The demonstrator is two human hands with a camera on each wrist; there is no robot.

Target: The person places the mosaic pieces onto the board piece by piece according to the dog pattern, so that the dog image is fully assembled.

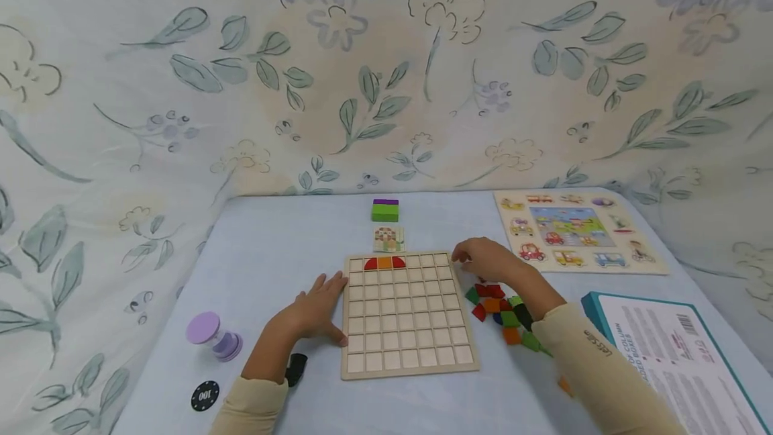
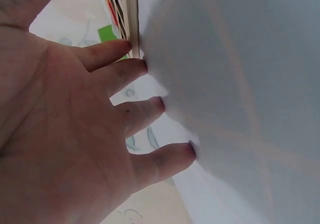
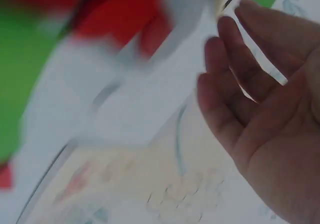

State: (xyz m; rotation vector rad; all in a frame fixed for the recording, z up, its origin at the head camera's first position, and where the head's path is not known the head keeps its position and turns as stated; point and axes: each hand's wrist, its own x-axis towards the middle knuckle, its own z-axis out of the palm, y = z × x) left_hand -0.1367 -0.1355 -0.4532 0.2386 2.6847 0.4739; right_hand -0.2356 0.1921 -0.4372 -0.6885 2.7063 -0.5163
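Note:
A wooden grid board [image 1: 410, 316] lies mid-table, with two red curved pieces and an orange square [image 1: 384, 262] in its top row. At its left edge my left hand [image 1: 312, 311] rests with fingers spread, the fingertips down on the table in the left wrist view. My right hand [image 1: 490, 260] is at the board's top right corner. Its fingers [image 3: 240, 59] are loosely bent with nothing between them; whether they touch the board I cannot tell. Loose coloured pieces [image 1: 492, 305] lie below that hand, right of the board. A small pattern card [image 1: 388, 239] lies beyond the board.
Green and purple blocks [image 1: 385, 211] stand behind the card. A vehicle picture puzzle [image 1: 580, 230] lies at the back right, a teal-edged box [image 1: 670, 348] at the right. On the left are a purple spool-like object [image 1: 214, 336], a black 100 chip [image 1: 205, 395] and a black object [image 1: 296, 369].

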